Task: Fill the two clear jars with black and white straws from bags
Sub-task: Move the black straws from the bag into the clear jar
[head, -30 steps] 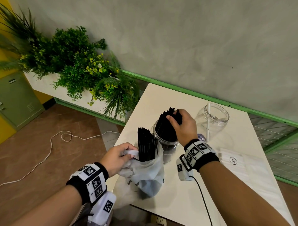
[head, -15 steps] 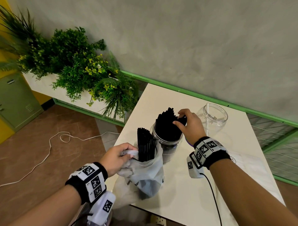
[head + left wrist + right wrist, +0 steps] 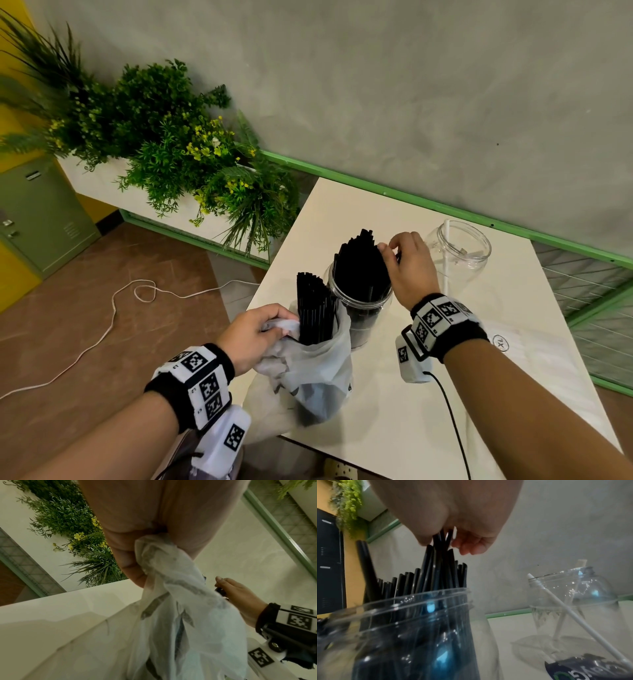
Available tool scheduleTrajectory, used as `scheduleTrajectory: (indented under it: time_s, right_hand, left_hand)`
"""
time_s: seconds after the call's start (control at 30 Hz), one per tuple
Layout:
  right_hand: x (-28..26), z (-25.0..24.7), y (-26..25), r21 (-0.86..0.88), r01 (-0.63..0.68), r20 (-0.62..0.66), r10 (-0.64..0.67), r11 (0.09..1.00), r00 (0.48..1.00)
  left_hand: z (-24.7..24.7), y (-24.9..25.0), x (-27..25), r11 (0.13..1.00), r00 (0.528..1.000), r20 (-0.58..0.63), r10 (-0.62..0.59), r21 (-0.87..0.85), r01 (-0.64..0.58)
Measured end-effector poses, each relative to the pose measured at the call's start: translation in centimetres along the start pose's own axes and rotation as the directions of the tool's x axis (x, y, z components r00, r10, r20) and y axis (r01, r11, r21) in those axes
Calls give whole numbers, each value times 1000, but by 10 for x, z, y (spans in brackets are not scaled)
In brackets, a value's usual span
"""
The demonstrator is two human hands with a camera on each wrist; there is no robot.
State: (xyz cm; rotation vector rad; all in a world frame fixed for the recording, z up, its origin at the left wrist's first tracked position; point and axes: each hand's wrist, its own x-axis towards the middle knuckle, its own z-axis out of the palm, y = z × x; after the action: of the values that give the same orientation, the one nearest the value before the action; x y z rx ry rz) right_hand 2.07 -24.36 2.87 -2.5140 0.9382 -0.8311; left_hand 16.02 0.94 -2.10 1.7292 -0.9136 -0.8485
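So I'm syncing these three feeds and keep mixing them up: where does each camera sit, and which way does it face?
Head: worn on the head, looking forward and down at the table; both forearms and hands show.
Left wrist: along the left hand, whose grip bunches the plastic bag.
Right wrist: along the right hand at the black straws in the near jar.
Shared: head and right wrist both show the far jar.

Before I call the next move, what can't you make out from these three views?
- How many black straws remain in the bag: head view, translucent plastic hides the lower part.
- White straw count in the far jar: right wrist view blurred, head view too small.
- Label on that jar: right wrist view, cut off by the bottom edge.
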Motion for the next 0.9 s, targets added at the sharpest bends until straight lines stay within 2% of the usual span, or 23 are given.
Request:
scheduleTrajectory:
  time_s: [0.1,0.17,0.3,0.33,0.47,0.57,0.6,0.73,0.83,0.9]
  right_hand:
    - [-12,2,-5,144,85,-36,-81,986,996]
    - [-28,5,-4,97,125,-18,-123,987,992]
    - [-60,17,1,3,131,120,-130,991,984]
    - [-61,20,1,2,142,132,-141,990,981]
    - [-44,21,1,28,168,22,-168,985,985]
    - [-33,20,8,-1,124,151,-122,992,981]
    - [-31,21,13,-5,116,157,-113,993,981]
    - [-26,20,16,-41,105,20,-104,994,994]
    - [-19,20,-5,-109,238,71,-231,965,970]
    - [-12,25,-20,-203,387,179,-354,900,918]
  left_hand:
    - [-1,-2,0,1000,1000,-10,12,15,-12]
    - [-2,-3,0,1000,1000,-13,11,18,-11]
    - [-1,-2,-1,1000,999,-22,23,13,-23]
    - [-1,-1,-1,1000,1000,-17,17,19,-17]
    - [0,3,-1,1000,1000,-8,18,23,-18]
    - [-2,2,-2,1000,1000,-7,23,21,-22]
    - [-2,2,-3,1000,1000,-9,18,23,-18]
    - [-1,5,-4,1000,1000,-4,-4,5,4]
    - [-2,5,-4,1000,1000,-12,-8,-3,8]
    - [-3,6,-4,1000,1000,-12,4,9,-3]
